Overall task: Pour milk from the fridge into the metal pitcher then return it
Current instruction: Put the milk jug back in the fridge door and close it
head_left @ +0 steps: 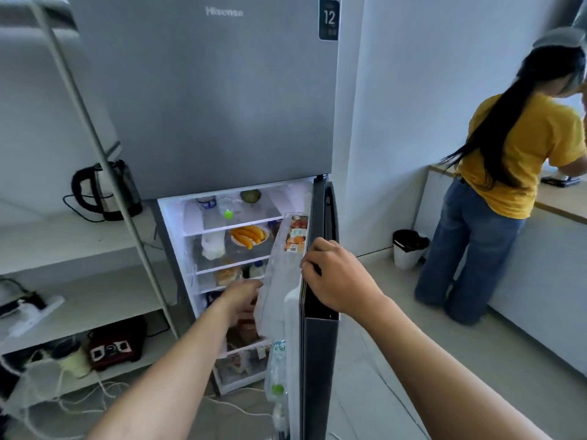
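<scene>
White walls and a pale floor surround a tall grey fridge (203, 90) whose upper door is closed and whose dark-edged lower door (317, 344) stands open towards the camera.

Of the two hands, the right hand (333, 277) grips the free edge of that lower door, fingers curled round it, holding it open. The left hand (239, 296) reaches into the lit compartment at about the third shelf. Its fingertips pass behind the clear plastic door rack (279, 281), so I cannot tell whether it is spread or closed on anything.

Further in, a white plastic jug (212, 246) lies on the second shelf, and it may be the milk. Small bottles sit one shelf lower, just above the left hand, and which container is meant is uncertain. Beside the jug is a plate of yellow fruit (249, 236). The metal pitcher is not in view.

Outward, a black electric kettle (104, 192) stands on white shelving to the left. To the right, a person in a yellow shirt (514, 160) stands at a wood-topped desk (559, 198), with a white bin (408, 249) nearby.

This looks like the fetching step, with nothing poured yet. The next move calls for a firm grip on the milk container and a lift clear of the shelf and door rack while the right hand holds the door open.
</scene>
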Demonstrator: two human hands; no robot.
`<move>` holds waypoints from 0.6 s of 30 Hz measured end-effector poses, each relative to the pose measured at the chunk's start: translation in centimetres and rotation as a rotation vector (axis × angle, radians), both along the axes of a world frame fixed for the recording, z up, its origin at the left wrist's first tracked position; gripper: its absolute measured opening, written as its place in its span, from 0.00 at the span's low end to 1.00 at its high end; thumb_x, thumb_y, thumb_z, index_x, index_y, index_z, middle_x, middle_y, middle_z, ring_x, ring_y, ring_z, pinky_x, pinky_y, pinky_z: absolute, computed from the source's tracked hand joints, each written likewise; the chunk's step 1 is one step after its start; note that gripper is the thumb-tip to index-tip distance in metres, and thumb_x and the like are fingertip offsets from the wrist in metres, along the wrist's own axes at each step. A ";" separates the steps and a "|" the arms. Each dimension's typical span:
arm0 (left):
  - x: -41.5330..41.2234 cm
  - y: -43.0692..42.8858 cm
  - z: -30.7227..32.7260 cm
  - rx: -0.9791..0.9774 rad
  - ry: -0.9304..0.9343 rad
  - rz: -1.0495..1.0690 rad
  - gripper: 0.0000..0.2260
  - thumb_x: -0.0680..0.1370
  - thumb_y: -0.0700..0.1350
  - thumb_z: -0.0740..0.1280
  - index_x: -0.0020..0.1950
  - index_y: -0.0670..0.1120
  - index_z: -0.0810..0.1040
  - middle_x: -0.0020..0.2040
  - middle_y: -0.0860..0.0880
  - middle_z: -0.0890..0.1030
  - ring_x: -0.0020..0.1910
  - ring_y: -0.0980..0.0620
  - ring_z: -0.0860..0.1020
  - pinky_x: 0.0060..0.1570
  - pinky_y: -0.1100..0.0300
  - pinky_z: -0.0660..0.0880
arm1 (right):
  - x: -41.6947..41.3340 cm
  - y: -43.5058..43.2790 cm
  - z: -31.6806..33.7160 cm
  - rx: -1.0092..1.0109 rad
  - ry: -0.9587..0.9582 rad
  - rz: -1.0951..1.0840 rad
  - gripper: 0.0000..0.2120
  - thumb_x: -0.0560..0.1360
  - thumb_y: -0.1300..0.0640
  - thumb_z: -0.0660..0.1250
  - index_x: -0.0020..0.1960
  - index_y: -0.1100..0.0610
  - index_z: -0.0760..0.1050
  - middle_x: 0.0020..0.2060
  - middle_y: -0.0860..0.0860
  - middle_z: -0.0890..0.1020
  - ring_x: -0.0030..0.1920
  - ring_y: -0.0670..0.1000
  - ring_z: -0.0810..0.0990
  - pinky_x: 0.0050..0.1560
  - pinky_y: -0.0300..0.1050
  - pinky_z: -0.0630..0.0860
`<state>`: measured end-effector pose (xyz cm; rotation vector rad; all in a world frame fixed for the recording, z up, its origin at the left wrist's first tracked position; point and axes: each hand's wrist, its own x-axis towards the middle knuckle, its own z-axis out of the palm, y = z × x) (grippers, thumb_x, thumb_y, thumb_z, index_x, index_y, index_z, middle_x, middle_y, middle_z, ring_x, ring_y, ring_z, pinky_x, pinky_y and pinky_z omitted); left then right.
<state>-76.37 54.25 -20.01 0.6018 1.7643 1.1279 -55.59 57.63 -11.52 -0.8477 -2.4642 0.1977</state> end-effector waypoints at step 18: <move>-23.4 1.5 13.5 0.015 1.630 -0.092 0.24 0.80 0.46 0.62 0.76 0.52 0.64 0.80 0.47 0.53 0.80 0.47 0.47 0.73 0.49 0.58 | -22.7 2.7 -4.2 0.213 0.183 0.180 0.15 0.80 0.50 0.55 0.59 0.53 0.76 0.50 0.49 0.74 0.50 0.52 0.73 0.49 0.45 0.76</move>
